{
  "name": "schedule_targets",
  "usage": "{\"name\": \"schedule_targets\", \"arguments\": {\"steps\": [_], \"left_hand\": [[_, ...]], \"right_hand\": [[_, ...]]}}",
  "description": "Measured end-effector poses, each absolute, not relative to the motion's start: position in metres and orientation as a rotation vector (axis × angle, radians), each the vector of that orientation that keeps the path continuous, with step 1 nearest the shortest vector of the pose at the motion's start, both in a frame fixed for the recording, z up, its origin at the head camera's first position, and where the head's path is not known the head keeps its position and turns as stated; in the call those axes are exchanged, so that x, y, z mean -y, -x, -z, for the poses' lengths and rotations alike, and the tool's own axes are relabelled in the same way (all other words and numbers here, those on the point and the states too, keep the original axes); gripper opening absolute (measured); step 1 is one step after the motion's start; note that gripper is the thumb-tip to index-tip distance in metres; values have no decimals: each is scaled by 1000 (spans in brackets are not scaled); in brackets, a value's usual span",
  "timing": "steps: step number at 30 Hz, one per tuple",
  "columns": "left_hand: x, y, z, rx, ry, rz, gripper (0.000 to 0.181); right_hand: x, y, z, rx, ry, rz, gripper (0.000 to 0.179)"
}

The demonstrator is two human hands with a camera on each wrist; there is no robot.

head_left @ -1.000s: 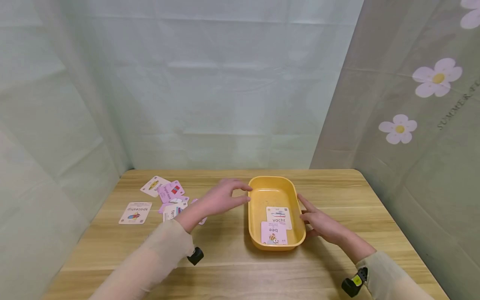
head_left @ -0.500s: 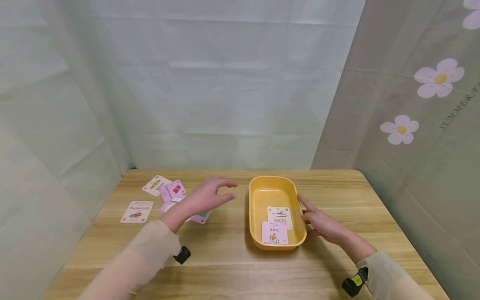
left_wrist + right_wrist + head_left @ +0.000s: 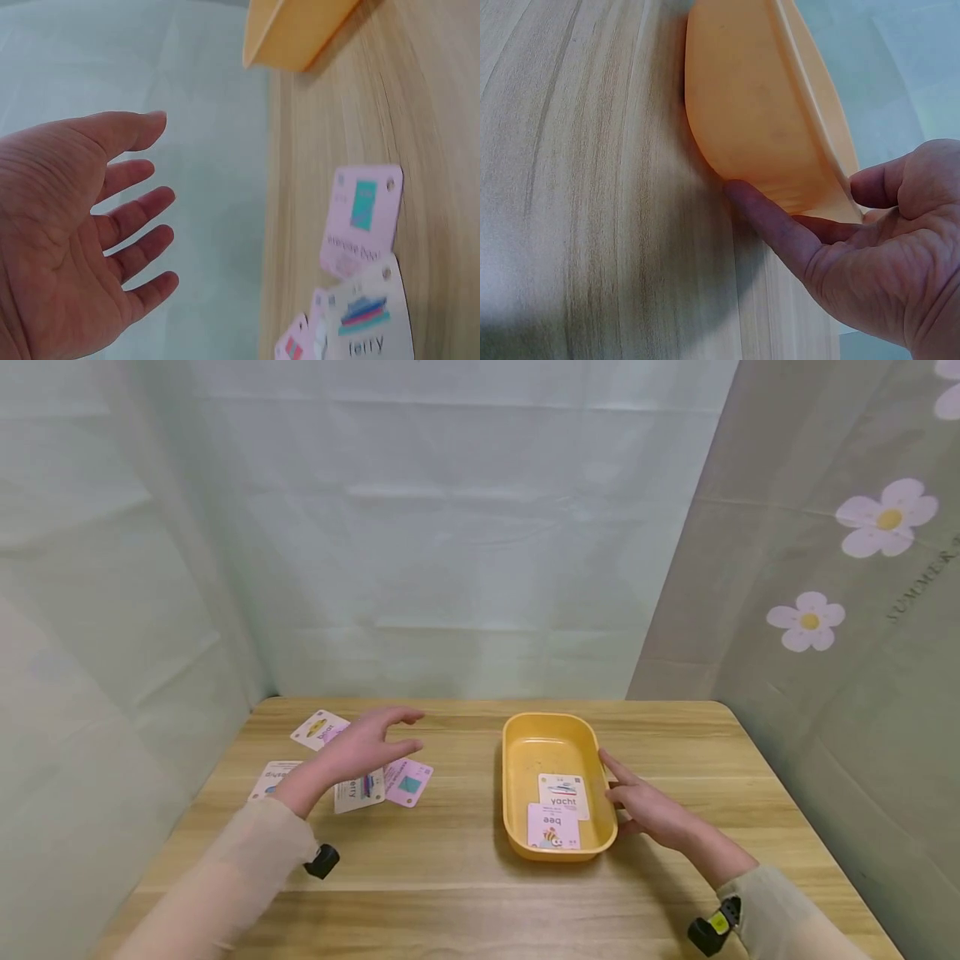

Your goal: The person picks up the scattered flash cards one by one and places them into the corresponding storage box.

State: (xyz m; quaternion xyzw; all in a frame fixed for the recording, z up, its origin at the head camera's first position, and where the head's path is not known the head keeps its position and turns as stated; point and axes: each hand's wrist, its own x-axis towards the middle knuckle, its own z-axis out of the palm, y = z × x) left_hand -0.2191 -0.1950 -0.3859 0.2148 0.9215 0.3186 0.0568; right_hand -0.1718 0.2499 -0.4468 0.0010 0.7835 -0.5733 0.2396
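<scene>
My left hand [image 3: 363, 745] hovers above a group of picture cards at the table's left, fingers loosely spread and nothing in them. Beneath and beside it lie a ferry card [image 3: 369, 319], a pink exercise book card [image 3: 408, 782] and a boat card [image 3: 318, 728]. A spaceship card [image 3: 268, 781] is partly hidden by the left wrist. My right hand [image 3: 648, 808] touches the right outer wall of a yellow tray [image 3: 512, 777], its fingers along the side. Inside the tray a bee card [image 3: 553, 825] overlaps a yacht card [image 3: 563, 792].
The wooden table [image 3: 450, 893] ends at a back edge just behind the tray. Pale cloth [image 3: 450, 568] hangs behind it and on both sides, with printed flowers at the right.
My left hand has moved left, from the tray's left rim to over the cards. The right hand keeps touching the tray, and both cards in it lie as before.
</scene>
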Motion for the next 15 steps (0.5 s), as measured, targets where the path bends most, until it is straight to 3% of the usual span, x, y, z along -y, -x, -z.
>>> {"name": "schedule_targets", "arguments": {"steps": [15], "left_hand": [[241, 219, 408, -2920, -608, -757, 60]], "right_hand": [[-251, 171, 446, -2135, 8, 1578, 75]]}}
